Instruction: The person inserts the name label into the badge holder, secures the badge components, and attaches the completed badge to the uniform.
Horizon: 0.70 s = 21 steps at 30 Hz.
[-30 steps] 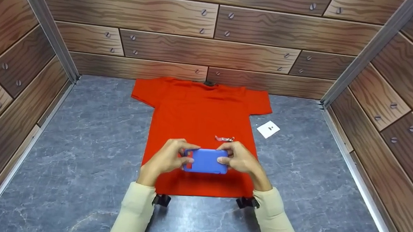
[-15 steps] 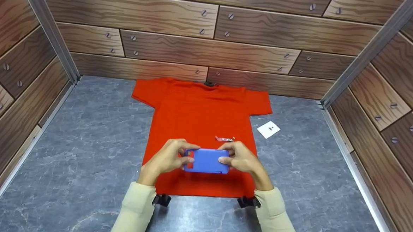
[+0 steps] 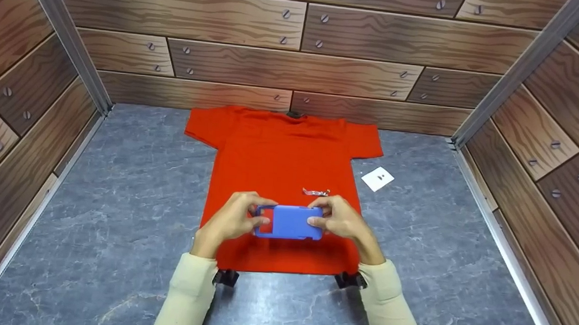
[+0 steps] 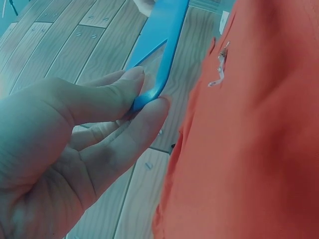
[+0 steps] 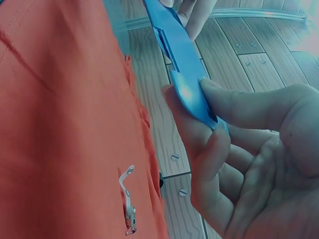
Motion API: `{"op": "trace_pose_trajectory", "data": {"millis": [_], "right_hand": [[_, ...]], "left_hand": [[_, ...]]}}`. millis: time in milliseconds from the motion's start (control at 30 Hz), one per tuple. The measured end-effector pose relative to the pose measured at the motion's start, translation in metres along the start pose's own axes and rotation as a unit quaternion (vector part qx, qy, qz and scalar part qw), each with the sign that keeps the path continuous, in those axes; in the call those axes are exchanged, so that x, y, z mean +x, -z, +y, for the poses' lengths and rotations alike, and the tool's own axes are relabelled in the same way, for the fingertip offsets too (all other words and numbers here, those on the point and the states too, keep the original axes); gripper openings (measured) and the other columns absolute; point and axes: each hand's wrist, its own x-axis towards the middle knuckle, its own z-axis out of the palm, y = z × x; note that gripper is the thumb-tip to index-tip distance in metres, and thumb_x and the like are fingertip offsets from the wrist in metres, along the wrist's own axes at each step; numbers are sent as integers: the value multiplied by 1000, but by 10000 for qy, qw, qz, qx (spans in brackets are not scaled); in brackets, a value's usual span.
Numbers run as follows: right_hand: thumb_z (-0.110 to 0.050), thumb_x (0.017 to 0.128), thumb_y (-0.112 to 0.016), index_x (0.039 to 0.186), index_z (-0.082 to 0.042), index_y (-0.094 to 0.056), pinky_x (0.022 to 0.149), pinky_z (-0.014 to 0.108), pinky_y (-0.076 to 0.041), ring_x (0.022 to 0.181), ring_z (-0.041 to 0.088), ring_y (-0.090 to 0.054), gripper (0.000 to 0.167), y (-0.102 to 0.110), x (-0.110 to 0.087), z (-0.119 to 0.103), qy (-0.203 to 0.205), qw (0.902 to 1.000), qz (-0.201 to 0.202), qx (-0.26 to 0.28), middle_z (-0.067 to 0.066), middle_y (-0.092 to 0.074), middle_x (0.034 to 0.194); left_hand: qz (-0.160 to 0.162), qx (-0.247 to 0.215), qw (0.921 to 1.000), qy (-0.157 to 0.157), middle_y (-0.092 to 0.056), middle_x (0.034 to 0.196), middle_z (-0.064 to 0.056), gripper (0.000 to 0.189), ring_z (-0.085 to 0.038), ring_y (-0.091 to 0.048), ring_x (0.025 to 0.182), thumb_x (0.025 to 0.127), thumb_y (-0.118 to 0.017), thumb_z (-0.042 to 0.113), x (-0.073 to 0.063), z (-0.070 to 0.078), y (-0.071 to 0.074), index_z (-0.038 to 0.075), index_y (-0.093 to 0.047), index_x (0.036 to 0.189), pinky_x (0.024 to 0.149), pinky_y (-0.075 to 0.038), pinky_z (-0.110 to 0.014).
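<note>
Both hands hold a blue phone case (image 3: 290, 222) level above the red T-shirt (image 3: 282, 162), with the case's wide cutout at its left end. My left hand (image 3: 232, 220) pinches that cutout end, thumb on the near face and fingers behind, as the left wrist view also shows. At the other end my right hand (image 3: 340, 219) grips the case between thumb and fingers. In the right wrist view the case's side edge (image 5: 179, 50) shows slots. Red shirt fabric shows through the cutout. A small, narrow shiny silver item (image 3: 316, 192) lies on the shirt just beyond the case.
The T-shirt lies flat, its collar toward the back wall (image 3: 255, 66). To its right a white card (image 3: 378, 179) with small dark marks rests on the grey marbled surface (image 3: 135, 174). Wood-patterned panels with metal corner strips enclose the back and both sides.
The hands have moved slightly apart and the cutout at the left end looks wider now. The right hand has shifted a little to the right. Shirt, silver item and card lie as before.
</note>
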Motion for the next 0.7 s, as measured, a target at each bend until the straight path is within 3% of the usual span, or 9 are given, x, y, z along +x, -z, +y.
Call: {"op": "trace_pose_trajectory", "data": {"millis": [100, 233, 300, 367, 700], "right_hand": [[-3, 90, -77, 111, 2, -73, 58, 29, -54, 70, 19, -63, 22, 1, 1, 1, 35, 9997, 18, 240, 26, -72, 107], [0, 89, -77, 111, 3, -67, 56, 29, -52, 65, 18, -63, 24, 1, 1, 3, 84, 9985, 32, 539, 25, -73, 101], [0, 89, -77, 110, 1, -64, 55, 30, -52, 62, 18, -62, 25, 1, 1, 3, 100, 9983, 57, 570, 20, -72, 88], [1, 89, -77, 109, 1, -62, 55, 31, -53, 62, 18, -63, 25, 2, 1, 2, 141, 9980, 87, 618, 17, -72, 86], [2, 88, -77, 108, 3, -60, 57, 25, -52, 67, 20, -64, 26, 4, 0, 5, 305, 9972, 119, 670, 22, -71, 92]], "left_hand": [[5, -27, 10000, 9, -71, 96, -3, 37, -14, -60, 83, 91, -78, 11, 0, -1, 1, 17, -75, 128, 74, -58, -26], [-9, -64, 10000, 45, -71, 96, -3, 37, -15, -61, 84, 91, -78, 11, -1, -2, 1, 16, -75, 128, 73, -58, -26], [-1, -59, 10000, 29, -71, 95, -3, 37, -15, -61, 84, 92, -78, 12, -1, -2, 1, 17, -75, 128, 73, -58, -26], [24, -33, 10000, 2, -70, 95, -3, 36, -14, -60, 83, 92, -78, 12, -1, -2, 2, 17, -75, 127, 73, -58, -25], [40, -74, 10000, -21, -67, 91, -3, 37, -14, -61, 80, 92, -77, 12, -2, -2, 4, 16, -74, 129, 66, -57, -22]]}}
